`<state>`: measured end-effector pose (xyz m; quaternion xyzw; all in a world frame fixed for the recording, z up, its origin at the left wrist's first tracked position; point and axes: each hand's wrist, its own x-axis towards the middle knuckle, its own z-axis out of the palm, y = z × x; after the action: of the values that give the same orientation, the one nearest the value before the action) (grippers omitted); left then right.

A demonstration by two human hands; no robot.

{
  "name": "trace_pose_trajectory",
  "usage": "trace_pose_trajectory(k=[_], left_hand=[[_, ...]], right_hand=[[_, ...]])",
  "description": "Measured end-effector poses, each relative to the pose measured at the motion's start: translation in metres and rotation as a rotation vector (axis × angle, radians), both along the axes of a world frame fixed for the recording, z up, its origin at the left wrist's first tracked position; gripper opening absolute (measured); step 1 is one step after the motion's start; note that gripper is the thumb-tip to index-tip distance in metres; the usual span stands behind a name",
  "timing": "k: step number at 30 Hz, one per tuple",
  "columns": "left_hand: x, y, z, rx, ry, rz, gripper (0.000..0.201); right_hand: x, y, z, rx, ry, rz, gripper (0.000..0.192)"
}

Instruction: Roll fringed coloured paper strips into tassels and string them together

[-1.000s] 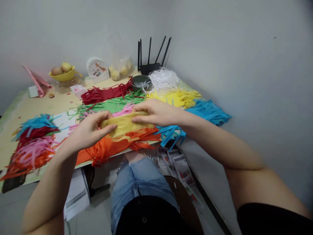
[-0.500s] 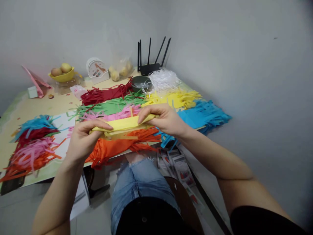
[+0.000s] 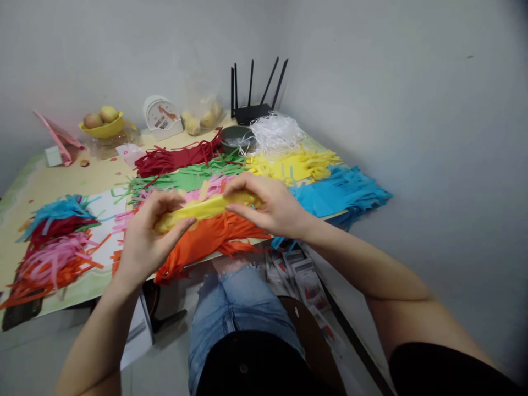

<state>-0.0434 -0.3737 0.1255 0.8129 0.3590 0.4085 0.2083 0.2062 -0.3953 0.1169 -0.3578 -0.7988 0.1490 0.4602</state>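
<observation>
A folded yellow strip point(image 3: 206, 207) of paper or thin cloth spans the gap between my hands, above the table's front part. My left hand point(image 3: 154, 234) holds its left end, fingers curled behind and thumb lying loosely in front. Around the right end closes my right hand point(image 3: 268, 203), fingers over the top and thumb below. Under the strip lies a stack of orange fringed sheets point(image 3: 198, 242). Pink fringed sheets point(image 3: 208, 188) show just beyond it, partly covered by my hands. Yellow fringed sheets point(image 3: 292, 165) and blue fringed sheets point(image 3: 325, 192) lie to the right.
Green fringed sheets point(image 3: 181, 179) and red fringed sheets point(image 3: 177, 159) lie farther back. White string point(image 3: 276, 132), a dark bowl point(image 3: 237, 137) and a black router point(image 3: 252, 114) stand behind. At left are mixed fringe bundles point(image 3: 58, 247) and a yellow fruit bowl point(image 3: 103, 130). A wall closes the right side.
The yellow strip has turned from lying flat and taut to a narrower, more bunched shape. Both thumbs have shifted to its near side, and my left fingers have lifted and curled.
</observation>
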Motion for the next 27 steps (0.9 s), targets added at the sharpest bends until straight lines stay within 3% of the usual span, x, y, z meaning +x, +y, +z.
trace_pose_trajectory(k=[2, 5, 11, 13, 22, 27], left_hand=[[0.002, 0.001, 0.003, -0.039, 0.053, 0.0, 0.017], [0.003, 0.002, 0.007, -0.088, 0.073, -0.004, 0.009], [0.006, -0.005, 0.001, -0.56, -0.317, -0.111, 0.023], [0.007, -0.006, -0.003, -0.638, -0.425, -0.14, 0.021], [0.014, -0.009, -0.007, -0.616, -0.642, -0.209, 0.013], [0.01, -0.008, -0.009, -0.593, -0.634, -0.262, 0.012]], right_hand=[[-0.001, -0.002, 0.001, 0.036, -0.042, -0.029, 0.019], [0.0, -0.004, 0.003, 0.004, -0.028, -0.055, 0.007], [-0.001, -0.005, 0.002, -0.333, 0.267, 0.065, 0.011], [-0.002, -0.005, 0.0, -0.394, 0.366, 0.101, 0.013], [-0.008, -0.002, -0.007, -0.476, 0.592, 0.19, 0.013], [-0.006, -0.003, -0.006, -0.443, 0.508, 0.188, 0.014]])
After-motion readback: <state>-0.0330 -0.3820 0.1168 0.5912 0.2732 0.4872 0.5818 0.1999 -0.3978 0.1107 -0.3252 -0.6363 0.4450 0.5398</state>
